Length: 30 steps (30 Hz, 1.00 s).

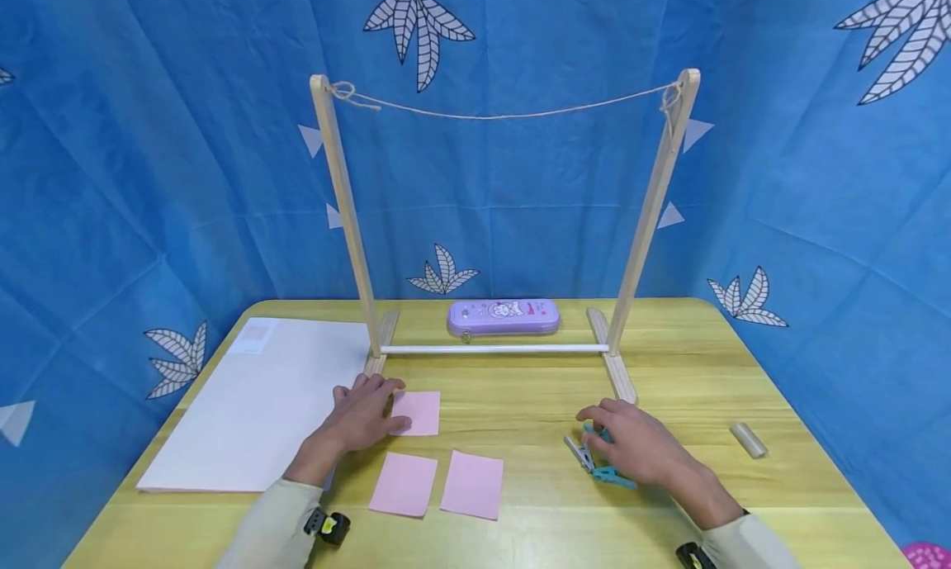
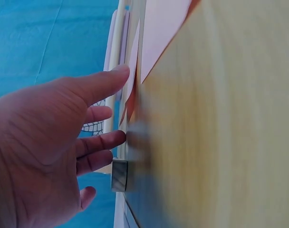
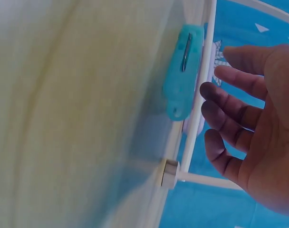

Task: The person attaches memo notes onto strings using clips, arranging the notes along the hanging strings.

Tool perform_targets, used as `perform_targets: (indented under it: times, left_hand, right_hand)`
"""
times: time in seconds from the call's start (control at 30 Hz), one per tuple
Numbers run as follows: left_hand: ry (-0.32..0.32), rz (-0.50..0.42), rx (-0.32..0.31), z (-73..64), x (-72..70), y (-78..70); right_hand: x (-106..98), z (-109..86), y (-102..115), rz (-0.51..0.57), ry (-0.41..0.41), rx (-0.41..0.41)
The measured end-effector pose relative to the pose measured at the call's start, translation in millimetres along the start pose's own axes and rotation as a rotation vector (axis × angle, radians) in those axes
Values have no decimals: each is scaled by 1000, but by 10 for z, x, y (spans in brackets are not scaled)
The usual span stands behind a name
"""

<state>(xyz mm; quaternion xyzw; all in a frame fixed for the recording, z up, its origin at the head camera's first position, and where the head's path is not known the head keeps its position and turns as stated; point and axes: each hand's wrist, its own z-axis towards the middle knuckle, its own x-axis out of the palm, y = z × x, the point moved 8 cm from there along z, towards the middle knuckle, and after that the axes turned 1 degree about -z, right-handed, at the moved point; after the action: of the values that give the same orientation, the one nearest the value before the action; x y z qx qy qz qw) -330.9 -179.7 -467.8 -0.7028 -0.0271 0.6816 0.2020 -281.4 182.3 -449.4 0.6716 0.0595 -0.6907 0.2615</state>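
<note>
My left hand (image 1: 364, 414) is at the left edge of the rearmost pink paper square (image 1: 418, 412), its thumb and fingers spread. In the left wrist view the thumb tip reaches the paper's edge and nothing is gripped. Two more pink squares lie nearer me, one on the left (image 1: 404, 485) and one on the right (image 1: 472, 485). Over a small group of clothespins hovers my right hand (image 1: 631, 441), fingers loosely bent and apart from them. A grey clothespin (image 1: 577, 453) and a teal clothespin (image 1: 615, 477) show beside it; another is partly hidden under the fingers.
Behind the squares stands a wooden frame (image 1: 343, 189) with a string (image 1: 490, 117) tied between its posts. A purple pencil case (image 1: 503, 316) lies beyond its white crossbar (image 1: 490, 349). White paper sheets (image 1: 275, 404) lie at left, a small translucent cylinder (image 1: 748, 440) at right.
</note>
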Motion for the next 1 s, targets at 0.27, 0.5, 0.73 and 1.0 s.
perform_targets:
  times: [0.27, 0.5, 0.73, 1.0]
  left_hand:
    - [-5, 48, 15, -8, 10, -30]
    - [3, 59, 9, 18, 36, -28]
    - [43, 50, -34, 94, 50, -16]
    - [79, 25, -93, 153, 20, 4]
  right_hand:
    - [17, -11, 108, 2, -35, -101]
    - [40, -4, 87, 7, -22, -126]
    - [57, -5, 71, 38, 5, -101]
    - [73, 4, 38, 29, 27, -69]
